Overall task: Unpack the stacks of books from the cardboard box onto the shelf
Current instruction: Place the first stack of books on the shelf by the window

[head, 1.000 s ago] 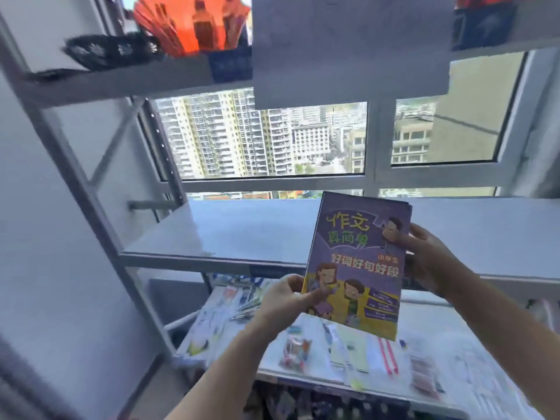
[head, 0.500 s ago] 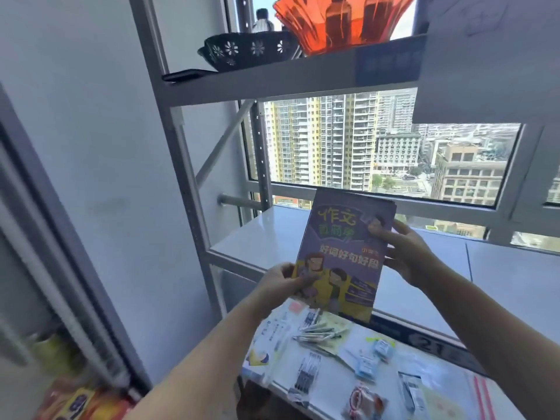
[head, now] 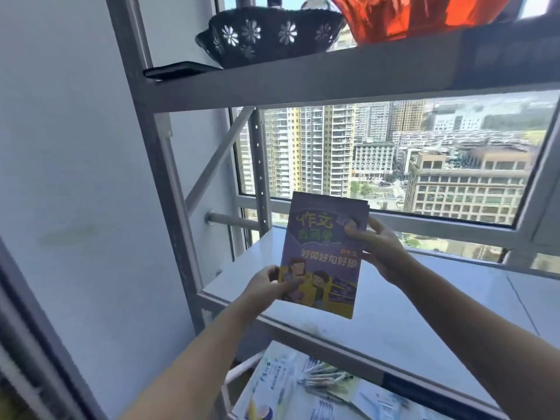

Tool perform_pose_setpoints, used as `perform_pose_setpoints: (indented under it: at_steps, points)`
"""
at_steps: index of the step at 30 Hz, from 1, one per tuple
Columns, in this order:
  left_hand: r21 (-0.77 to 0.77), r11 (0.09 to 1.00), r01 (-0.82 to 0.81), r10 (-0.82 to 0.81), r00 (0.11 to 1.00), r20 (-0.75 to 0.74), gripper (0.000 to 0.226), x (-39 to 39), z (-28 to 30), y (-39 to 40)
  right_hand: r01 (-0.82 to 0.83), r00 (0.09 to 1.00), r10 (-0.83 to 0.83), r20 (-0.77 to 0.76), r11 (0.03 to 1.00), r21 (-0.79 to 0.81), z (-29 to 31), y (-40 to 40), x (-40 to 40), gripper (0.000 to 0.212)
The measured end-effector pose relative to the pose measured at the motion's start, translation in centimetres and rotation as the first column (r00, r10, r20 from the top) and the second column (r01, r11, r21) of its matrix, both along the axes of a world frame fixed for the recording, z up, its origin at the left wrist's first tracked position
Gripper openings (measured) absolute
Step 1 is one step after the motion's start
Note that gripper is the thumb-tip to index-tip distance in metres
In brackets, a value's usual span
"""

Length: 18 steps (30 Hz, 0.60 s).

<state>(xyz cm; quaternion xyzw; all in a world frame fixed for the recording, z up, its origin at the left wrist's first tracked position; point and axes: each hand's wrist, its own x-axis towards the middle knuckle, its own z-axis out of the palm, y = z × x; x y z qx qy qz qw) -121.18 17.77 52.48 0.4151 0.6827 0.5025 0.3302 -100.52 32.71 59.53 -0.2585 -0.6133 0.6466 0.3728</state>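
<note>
I hold a thin stack of books (head: 324,253) upright in both hands; its purple and yellow cover with cartoon children faces me. My left hand (head: 266,284) grips the bottom left corner. My right hand (head: 375,247) grips the upper right edge, thumb on the cover. The stack hangs above the left end of the white middle shelf (head: 394,313), near the grey upright post (head: 169,189). No cardboard box is in view.
The shelf above carries a black flower-patterned bowl (head: 269,34), an orange bowl (head: 424,16) and a flat dark object (head: 181,69). The lower shelf (head: 303,386) holds papers and small packets. A window lies behind the rack, a wall at left.
My view has swung left and closer to the rack's left post. The stack has moved with both hands toward the left end of the middle shelf; the grips are unchanged.
</note>
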Motion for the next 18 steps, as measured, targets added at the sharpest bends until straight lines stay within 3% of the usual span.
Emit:
perform_pose_setpoints:
  at_steps: [6,11,15,18]
  points:
    - [0.046,0.996,0.071,-0.073,0.997,0.031,0.042,-7.5,0.2,3.5,0.061,0.998,-0.063,0.006,0.992,0.113,-0.2,1.6,-6.5,0.068]
    - [0.043,0.991,0.125,-0.124,0.992,-0.028,0.047,-11.8,-1.3,5.6,0.092,0.991,-0.116,0.074,0.960,0.265,-0.5,1.8,-10.1,0.067]
    - [0.018,0.988,0.155,-0.154,0.986,-0.055,0.050,-13.8,-2.9,6.2,0.100,0.988,-0.129,0.085,0.953,0.286,-1.7,1.8,-11.5,0.064]
    - [0.009,0.977,0.213,-0.211,0.973,-0.092,0.054,-14.6,-3.7,6.1,0.075,0.985,-0.114,0.130,0.959,0.272,-3.1,2.1,-12.2,0.074]
